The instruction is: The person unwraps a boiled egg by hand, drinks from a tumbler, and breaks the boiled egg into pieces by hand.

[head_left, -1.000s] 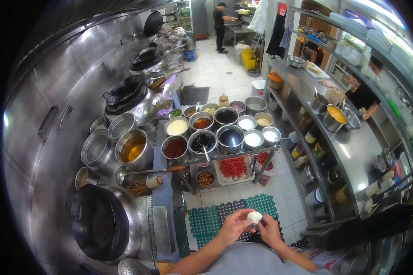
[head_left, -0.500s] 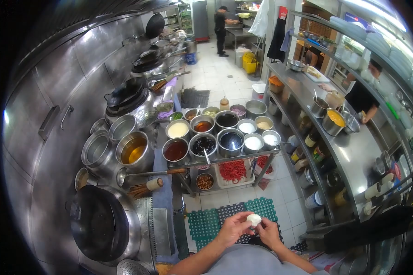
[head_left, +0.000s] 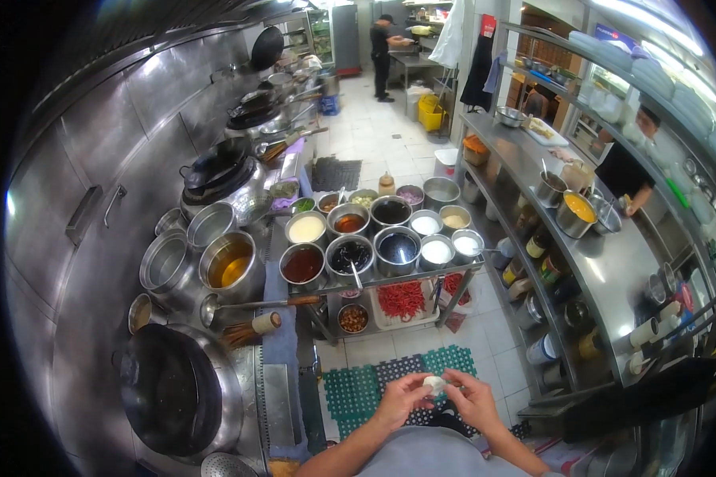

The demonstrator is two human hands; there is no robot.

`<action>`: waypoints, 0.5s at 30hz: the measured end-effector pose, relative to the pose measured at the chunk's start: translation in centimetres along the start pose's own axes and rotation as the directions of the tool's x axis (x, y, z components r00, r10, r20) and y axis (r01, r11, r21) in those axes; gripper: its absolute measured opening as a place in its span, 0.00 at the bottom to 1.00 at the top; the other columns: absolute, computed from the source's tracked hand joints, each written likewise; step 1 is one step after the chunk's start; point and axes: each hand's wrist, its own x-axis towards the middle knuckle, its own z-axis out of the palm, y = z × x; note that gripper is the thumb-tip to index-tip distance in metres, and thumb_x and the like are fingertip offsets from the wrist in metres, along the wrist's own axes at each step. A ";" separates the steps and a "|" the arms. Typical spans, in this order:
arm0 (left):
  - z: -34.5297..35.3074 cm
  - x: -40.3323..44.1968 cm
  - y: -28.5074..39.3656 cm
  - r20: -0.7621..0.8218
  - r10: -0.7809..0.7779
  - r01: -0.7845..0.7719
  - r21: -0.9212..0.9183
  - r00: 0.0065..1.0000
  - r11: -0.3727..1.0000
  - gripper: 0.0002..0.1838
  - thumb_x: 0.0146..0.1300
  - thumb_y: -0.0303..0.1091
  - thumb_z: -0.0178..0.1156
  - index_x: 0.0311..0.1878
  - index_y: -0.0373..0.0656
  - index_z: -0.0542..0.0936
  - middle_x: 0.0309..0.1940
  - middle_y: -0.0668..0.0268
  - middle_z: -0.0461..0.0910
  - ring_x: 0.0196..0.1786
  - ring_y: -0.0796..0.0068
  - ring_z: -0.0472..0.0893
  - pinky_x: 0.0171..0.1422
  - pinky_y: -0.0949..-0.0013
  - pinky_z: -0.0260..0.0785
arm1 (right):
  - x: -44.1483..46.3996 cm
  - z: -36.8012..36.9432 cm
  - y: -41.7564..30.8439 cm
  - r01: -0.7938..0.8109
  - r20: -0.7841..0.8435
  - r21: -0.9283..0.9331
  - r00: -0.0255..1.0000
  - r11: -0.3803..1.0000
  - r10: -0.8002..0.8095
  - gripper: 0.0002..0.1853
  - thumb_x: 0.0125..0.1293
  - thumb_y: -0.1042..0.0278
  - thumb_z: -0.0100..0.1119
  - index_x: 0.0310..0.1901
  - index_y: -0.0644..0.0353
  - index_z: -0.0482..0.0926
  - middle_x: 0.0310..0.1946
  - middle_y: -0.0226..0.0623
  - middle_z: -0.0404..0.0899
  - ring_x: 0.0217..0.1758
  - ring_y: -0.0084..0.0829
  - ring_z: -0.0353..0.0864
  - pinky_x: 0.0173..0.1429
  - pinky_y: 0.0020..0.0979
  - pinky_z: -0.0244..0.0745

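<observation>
My left hand (head_left: 403, 401) pinches a small white rounded lump (head_left: 433, 383) in front of my waist. Thumb and fingers of my right hand (head_left: 472, 401) close on the lump's other side. Fingers cover part of it, and its exact kind does not show. Below both hands lies a green and dark perforated floor mat (head_left: 354, 396).
Ahead stands a metal cart (head_left: 390, 280) with several pots of sauces and powders. A tray (head_left: 410, 322) of red strips sits beneath. To the left is a wok (head_left: 171, 389); right, a steel counter (head_left: 593, 270). A person in black (head_left: 381, 60) stands far off.
My right hand has risen slightly, its fingers now higher beside the white lump. Less of the lump shows between my fingers. The view has shifted a little.
</observation>
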 end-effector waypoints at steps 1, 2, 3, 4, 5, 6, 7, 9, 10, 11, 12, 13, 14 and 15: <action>-0.1 0.2 -0.1 0.000 0.013 -0.013 0.007 1.000 1.000 0.16 0.66 0.27 0.59 0.57 0.36 0.75 0.47 0.60 0.80 0.45 0.72 0.81 0.43 0.70 0.80 | 0.2 -0.2 -0.3 0.062 0.048 -0.110 0.997 0.992 -0.057 0.17 0.64 0.68 0.61 0.53 0.63 0.78 0.39 0.44 0.84 0.35 0.31 0.84 0.40 0.28 0.78; -0.1 0.4 -0.1 -0.006 0.018 -0.018 0.031 1.000 0.999 0.16 0.66 0.27 0.59 0.56 0.35 0.75 0.46 0.60 0.80 0.45 0.72 0.82 0.43 0.70 0.80 | 0.2 -0.2 -0.6 0.035 0.060 -0.121 0.998 0.992 -0.028 0.18 0.64 0.68 0.61 0.54 0.63 0.78 0.40 0.45 0.84 0.35 0.33 0.84 0.40 0.29 0.79; -0.1 0.1 -0.3 -0.019 0.019 -0.018 0.052 1.000 0.998 0.16 0.66 0.27 0.59 0.56 0.35 0.76 0.46 0.60 0.81 0.45 0.72 0.82 0.43 0.70 0.80 | -0.1 -0.2 -1.1 0.004 0.076 -0.130 0.997 0.991 0.006 0.18 0.63 0.67 0.62 0.54 0.62 0.78 0.40 0.46 0.83 0.35 0.34 0.85 0.40 0.30 0.79; -0.1 0.3 -0.2 -0.027 0.027 -0.025 0.075 0.999 0.997 0.16 0.66 0.27 0.59 0.56 0.35 0.76 0.46 0.60 0.81 0.44 0.72 0.82 0.42 0.71 0.80 | 0.1 -0.2 -1.3 -0.021 0.089 -0.142 0.995 0.990 0.034 0.19 0.63 0.67 0.63 0.55 0.61 0.78 0.40 0.46 0.83 0.36 0.36 0.85 0.40 0.31 0.79; -0.2 0.3 -0.2 -0.020 0.023 -0.022 0.082 1.000 0.996 0.16 0.66 0.27 0.59 0.56 0.35 0.76 0.45 0.60 0.81 0.44 0.72 0.82 0.42 0.71 0.80 | 0.1 -0.2 -1.4 -0.044 0.095 -0.167 0.994 0.985 0.060 0.19 0.63 0.67 0.63 0.55 0.61 0.78 0.40 0.46 0.83 0.35 0.36 0.85 0.39 0.31 0.79; -0.2 0.2 -0.2 -0.014 0.017 -0.015 0.090 1.000 0.996 0.16 0.66 0.27 0.59 0.55 0.35 0.76 0.45 0.60 0.81 0.44 0.73 0.82 0.42 0.72 0.79 | 0.1 -0.2 -1.5 -0.068 0.099 -0.192 0.991 0.979 0.089 0.19 0.62 0.66 0.63 0.54 0.61 0.79 0.40 0.46 0.83 0.35 0.36 0.85 0.39 0.32 0.79; -0.2 0.3 -0.2 -0.006 0.013 -0.012 0.099 1.000 0.995 0.16 0.66 0.27 0.59 0.55 0.35 0.76 0.45 0.61 0.81 0.44 0.73 0.82 0.42 0.72 0.79 | 0.1 -0.2 -1.5 -0.090 0.102 -0.216 0.988 0.972 0.114 0.19 0.62 0.66 0.63 0.54 0.60 0.79 0.40 0.46 0.84 0.35 0.35 0.85 0.39 0.32 0.79; -0.2 0.3 -0.3 0.004 0.030 -0.030 0.141 1.000 0.989 0.15 0.66 0.27 0.59 0.55 0.34 0.76 0.45 0.60 0.81 0.44 0.74 0.81 0.42 0.72 0.79 | 0.1 0.0 -0.9 -0.098 0.113 -0.199 0.986 0.975 0.122 0.18 0.62 0.66 0.64 0.53 0.60 0.80 0.40 0.47 0.84 0.35 0.36 0.85 0.40 0.32 0.78; -0.2 0.3 -0.3 0.010 0.038 -0.039 0.163 0.999 0.986 0.15 0.66 0.26 0.59 0.55 0.34 0.76 0.45 0.60 0.81 0.43 0.74 0.81 0.42 0.73 0.79 | 0.1 0.1 -0.6 -0.101 0.119 -0.190 0.985 0.976 0.125 0.18 0.61 0.66 0.64 0.52 0.60 0.80 0.40 0.47 0.84 0.34 0.36 0.85 0.40 0.32 0.78; 0.0 0.3 -0.2 0.010 0.044 -0.045 0.188 0.999 0.981 0.15 0.65 0.26 0.59 0.54 0.34 0.76 0.45 0.60 0.81 0.44 0.73 0.81 0.43 0.72 0.79 | 0.3 0.0 -0.6 -0.096 0.120 -0.201 0.985 0.975 0.122 0.17 0.61 0.65 0.64 0.52 0.60 0.81 0.40 0.47 0.84 0.35 0.36 0.84 0.40 0.32 0.78; 0.1 0.2 -0.1 0.008 0.046 -0.047 0.212 0.999 0.976 0.15 0.65 0.26 0.59 0.54 0.33 0.77 0.45 0.59 0.81 0.44 0.72 0.82 0.43 0.71 0.79 | 0.2 0.0 -0.5 -0.095 0.121 -0.210 0.985 0.973 0.122 0.17 0.61 0.65 0.65 0.51 0.60 0.81 0.40 0.47 0.84 0.35 0.37 0.84 0.41 0.33 0.78; 0.2 0.1 -0.1 0.006 0.050 -0.050 0.237 0.999 0.970 0.14 0.65 0.25 0.58 0.54 0.32 0.77 0.45 0.58 0.81 0.45 0.70 0.82 0.44 0.70 0.78 | 0.2 0.0 -0.5 -0.092 0.123 -0.219 0.985 0.971 0.121 0.17 0.61 0.65 0.65 0.51 0.60 0.81 0.40 0.47 0.84 0.35 0.37 0.84 0.41 0.33 0.78; 0.1 0.1 -0.3 0.008 0.049 -0.050 0.244 0.999 0.969 0.15 0.65 0.25 0.58 0.54 0.32 0.77 0.45 0.58 0.81 0.44 0.70 0.82 0.44 0.70 0.78 | 0.2 0.0 -0.6 -0.088 0.125 -0.224 0.985 0.971 0.118 0.17 0.61 0.65 0.65 0.51 0.60 0.82 0.40 0.47 0.84 0.35 0.37 0.84 0.41 0.33 0.78; -0.1 0.1 -0.6 0.009 0.047 -0.047 0.252 0.999 0.967 0.15 0.65 0.25 0.58 0.54 0.32 0.77 0.45 0.58 0.81 0.44 0.70 0.82 0.44 0.70 0.78 | 0.1 0.0 -1.0 -0.086 0.126 -0.228 0.985 0.970 0.117 0.17 0.61 0.65 0.65 0.50 0.60 0.82 0.40 0.47 0.84 0.36 0.37 0.84 0.42 0.33 0.78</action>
